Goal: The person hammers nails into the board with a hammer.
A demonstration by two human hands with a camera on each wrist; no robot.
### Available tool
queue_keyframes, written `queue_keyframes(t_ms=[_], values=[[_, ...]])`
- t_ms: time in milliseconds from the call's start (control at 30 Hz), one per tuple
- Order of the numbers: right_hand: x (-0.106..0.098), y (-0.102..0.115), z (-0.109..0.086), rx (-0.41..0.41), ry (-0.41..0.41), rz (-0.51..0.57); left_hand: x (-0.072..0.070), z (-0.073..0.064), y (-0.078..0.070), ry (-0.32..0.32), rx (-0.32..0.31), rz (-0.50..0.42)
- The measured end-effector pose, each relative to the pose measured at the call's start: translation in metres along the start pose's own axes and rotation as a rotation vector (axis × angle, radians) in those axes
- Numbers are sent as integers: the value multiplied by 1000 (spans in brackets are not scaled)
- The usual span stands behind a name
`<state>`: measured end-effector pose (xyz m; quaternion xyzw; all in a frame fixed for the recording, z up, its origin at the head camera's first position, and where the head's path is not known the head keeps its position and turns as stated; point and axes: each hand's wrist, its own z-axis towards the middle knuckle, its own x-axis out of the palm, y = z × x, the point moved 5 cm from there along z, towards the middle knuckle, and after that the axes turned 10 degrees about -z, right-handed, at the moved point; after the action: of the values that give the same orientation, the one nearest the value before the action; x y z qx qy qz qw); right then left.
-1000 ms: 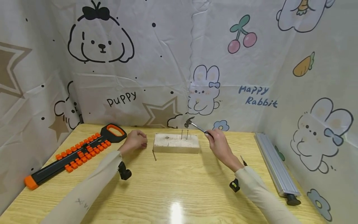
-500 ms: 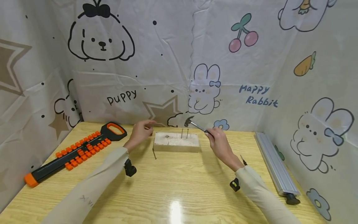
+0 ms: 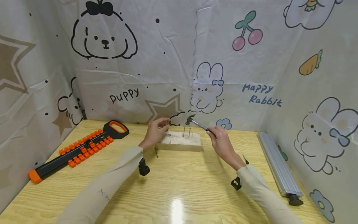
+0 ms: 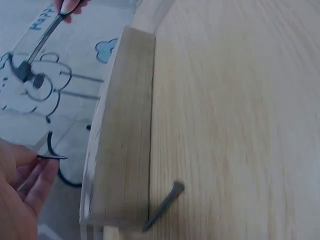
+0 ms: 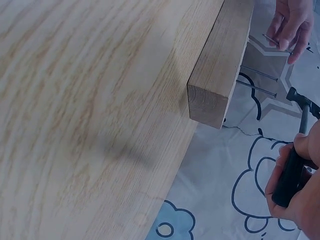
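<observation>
Pinching 1 nail (image 4: 53,157) in nearly closed fingertips, the left hand (image 3: 155,132) hangs by the wooden block (image 3: 181,146), which lies between the hands. The right hand (image 3: 222,142) wraps its fingers round a claw hammer (image 3: 198,124). A stray swing could bruise the left fingertips or bend the 2 upright nails (image 3: 184,132) between the hands.

The surface (image 3: 181,180) has a yellowish wood grain and it shines at the front. On its left side lies a long black-and-orange rack (image 3: 73,153), placed diagonally. Near the far edge lies a pale wooden block (image 3: 180,147), and a loose nail (image 3: 156,152) is just beside its front left corner. On the right lies a grey metal bar (image 3: 277,165); left of it, a small dark tool (image 3: 247,162), partly hidden.
</observation>
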<state>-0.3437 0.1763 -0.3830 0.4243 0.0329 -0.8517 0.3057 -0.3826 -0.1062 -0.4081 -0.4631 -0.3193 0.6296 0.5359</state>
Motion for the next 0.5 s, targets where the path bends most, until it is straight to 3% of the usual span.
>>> queue_keyframes(t_ms=[267, 500], values=[[-4, 0, 2, 7, 7, 3, 29, 2, -1, 0, 40, -18], [-2, 2, 4, 5, 4, 22, 43, 1, 1, 17, 52, -48]])
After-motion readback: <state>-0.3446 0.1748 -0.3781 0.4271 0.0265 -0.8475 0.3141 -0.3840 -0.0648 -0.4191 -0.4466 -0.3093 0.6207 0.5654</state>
